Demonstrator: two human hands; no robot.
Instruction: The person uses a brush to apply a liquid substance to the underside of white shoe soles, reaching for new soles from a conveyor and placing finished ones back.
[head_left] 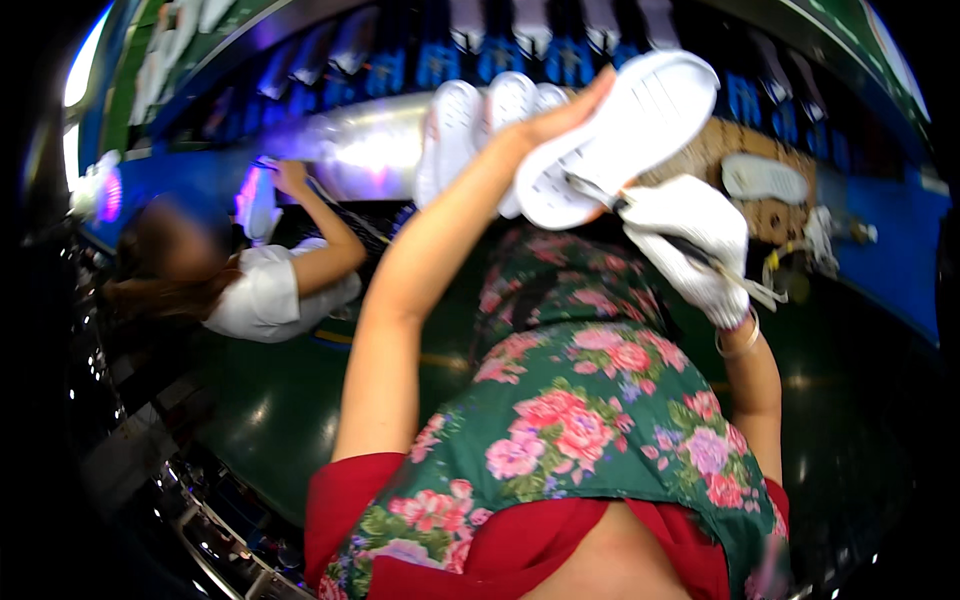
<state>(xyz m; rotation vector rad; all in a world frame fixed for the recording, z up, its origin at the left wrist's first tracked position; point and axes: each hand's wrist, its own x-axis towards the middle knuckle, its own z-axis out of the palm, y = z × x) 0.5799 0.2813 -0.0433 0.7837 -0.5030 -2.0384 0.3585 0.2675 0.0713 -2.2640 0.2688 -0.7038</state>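
Note:
A white shoe [630,125], tilted with its far end raised, is held up in front of me. My left hand [568,115] is bare and closed on its left side; most of the fingers are behind the shoe. My right hand [690,235], in a white knitted glove, is wrapped round a slim dark-handled tool [692,250]. The tool's narrow, metallic-looking tip reaches the near part of the shoe; its exact kind does not show. Just left of the held shoe, several white shoes [455,130] stand on the bench, partly hidden by my left forearm.
A shiny metal bench [370,150] runs across the front. On its right lies another pale shoe [765,178] on a brown board [715,150]. Beyond, a rack [490,60] carries more shoes. A co-worker [270,280] in white sits at the left, handling a shoe.

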